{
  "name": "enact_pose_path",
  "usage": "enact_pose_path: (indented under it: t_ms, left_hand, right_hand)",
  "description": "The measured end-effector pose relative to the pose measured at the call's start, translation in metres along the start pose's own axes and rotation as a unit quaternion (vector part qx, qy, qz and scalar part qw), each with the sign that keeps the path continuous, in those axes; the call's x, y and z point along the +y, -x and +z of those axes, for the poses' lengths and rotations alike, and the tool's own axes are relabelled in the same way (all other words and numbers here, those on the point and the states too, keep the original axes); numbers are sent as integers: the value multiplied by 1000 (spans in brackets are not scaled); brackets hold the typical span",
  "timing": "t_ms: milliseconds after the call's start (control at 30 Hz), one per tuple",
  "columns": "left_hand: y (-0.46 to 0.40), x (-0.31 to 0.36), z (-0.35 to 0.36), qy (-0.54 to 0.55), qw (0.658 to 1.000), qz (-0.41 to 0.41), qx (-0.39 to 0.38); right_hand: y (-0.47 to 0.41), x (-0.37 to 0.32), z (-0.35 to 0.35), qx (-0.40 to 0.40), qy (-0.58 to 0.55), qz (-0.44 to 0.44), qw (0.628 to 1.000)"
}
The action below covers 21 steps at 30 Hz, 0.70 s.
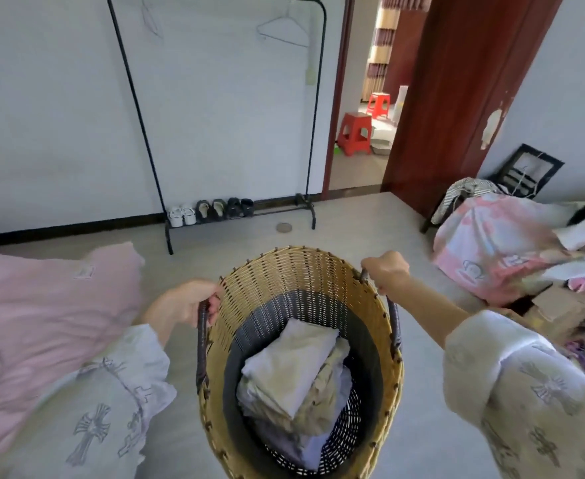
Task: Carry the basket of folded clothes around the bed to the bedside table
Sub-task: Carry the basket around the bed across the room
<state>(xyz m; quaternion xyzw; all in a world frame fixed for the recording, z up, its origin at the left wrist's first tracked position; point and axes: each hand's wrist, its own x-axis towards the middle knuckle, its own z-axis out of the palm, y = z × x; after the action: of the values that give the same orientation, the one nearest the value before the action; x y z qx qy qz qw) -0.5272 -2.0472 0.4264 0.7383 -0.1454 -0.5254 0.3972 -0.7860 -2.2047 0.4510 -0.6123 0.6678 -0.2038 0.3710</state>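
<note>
The basket (pixel 301 347) hangs in front of the person, held between both hands above the grey floor (pixel 363 219). It is a tall woven container with a tan upper wall and a dark lower wall, and a dark handle on each side of the rim. The left hand (pixel 187 302) is closed around the top of the left handle (pixel 203 340); the fingers (pixel 211 307) wrap the handle just outside the rim, touching the weave. The right hand (pixel 386 271) is closed in a fist around the top of the right handle (pixel 393 316), knuckles up, with the rim just beside it. The basket's mouth lies between the two hands. Both forearms wear pale sleeves (pixel 526 382) printed with cross motifs. The folded clothes (pixel 298 375) lie stacked deep in the dark lower section, well below both hands, with a beige-grey piece on top and a pale lilac piece beneath. To the left, pink bedding (pixel 42 305) lies near the left hand. To the right, a heap of mixed laundry (pixel 501 243) lies well apart from the basket. Ahead, a black garment rack (pixel 313 133) stands against the white wall, with shoes (pixel 211 210) lined on its lower rail. A doorway beside it shows two red stools (pixel 355 133).
</note>
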Motion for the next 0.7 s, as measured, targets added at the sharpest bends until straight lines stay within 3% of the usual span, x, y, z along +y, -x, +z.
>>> enact_pose_path:
  t_ms: [433, 700]
  left_hand:
    - [-185, 113, -191, 118, 983, -14, 142]
    - [-293, 196, -336, 195, 964, -27, 181]
  right_hand:
    - [-210, -245, 232, -160, 50, -102, 981]
    - [-300, -405, 380, -229, 64, -142, 961]
